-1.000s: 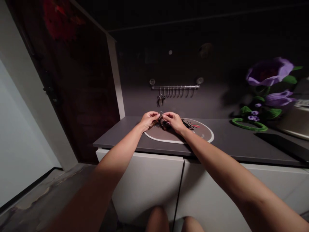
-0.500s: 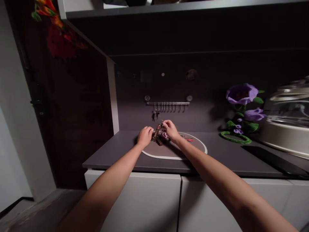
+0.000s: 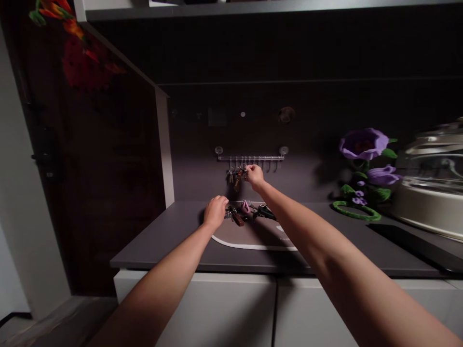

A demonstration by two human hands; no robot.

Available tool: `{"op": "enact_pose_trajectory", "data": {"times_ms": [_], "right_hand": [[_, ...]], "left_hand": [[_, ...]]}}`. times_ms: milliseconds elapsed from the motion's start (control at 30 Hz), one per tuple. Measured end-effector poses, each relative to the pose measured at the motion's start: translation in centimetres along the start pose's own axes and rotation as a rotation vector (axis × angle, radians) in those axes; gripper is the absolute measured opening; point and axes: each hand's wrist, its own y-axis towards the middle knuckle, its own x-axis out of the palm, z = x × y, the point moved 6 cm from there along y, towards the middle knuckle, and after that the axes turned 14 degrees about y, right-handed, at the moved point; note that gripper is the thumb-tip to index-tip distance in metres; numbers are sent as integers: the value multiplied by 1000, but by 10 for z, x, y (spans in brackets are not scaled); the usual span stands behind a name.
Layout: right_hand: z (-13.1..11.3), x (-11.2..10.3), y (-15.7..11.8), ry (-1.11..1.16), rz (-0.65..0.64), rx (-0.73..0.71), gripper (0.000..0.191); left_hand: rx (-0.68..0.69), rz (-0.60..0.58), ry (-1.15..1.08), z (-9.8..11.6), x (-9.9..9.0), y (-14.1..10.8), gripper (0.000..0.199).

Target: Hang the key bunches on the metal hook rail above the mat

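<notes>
My right hand is raised to the clear hook rail on the back wall. Its fingers pinch a bunch of keys with a brown fob, just below the hooks. Left of it, another set of keys hangs from the rail. Lower down, my left hand rests at the left side of the brown mat, fingers curled together and their tips partly hidden. Beside it lie keys with a brown tag. A pink loop and more dark keys lie to the right.
Purple artificial flowers with a green ring base stand on the counter at right. Near them are a flat black object and a cream appliance with a clear cover. A shelf overhangs above; a dark door is at left.
My right hand has risen from over the mat to the hook rail, carrying the bunch of keys. My left hand stays low by the mat. The view has shifted slightly.
</notes>
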Motion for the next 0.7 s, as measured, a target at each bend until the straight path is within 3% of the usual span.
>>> {"op": "enact_pose_trajectory", "data": {"times_ms": [167, 433, 600, 700], "right_hand": [[8, 4, 15, -33, 111, 56, 17], [18, 9, 23, 23, 72, 0, 18], [30, 2, 17, 4, 129, 95, 16], [33, -1, 15, -19, 137, 76, 16]], "left_hand": [[-11, -17, 5, -1, 0, 0, 27], [-23, -19, 4, -3, 4, 1, 26], [-34, -28, -1, -5, 5, 2, 26], [-38, -26, -1, -6, 5, 2, 26]]}}
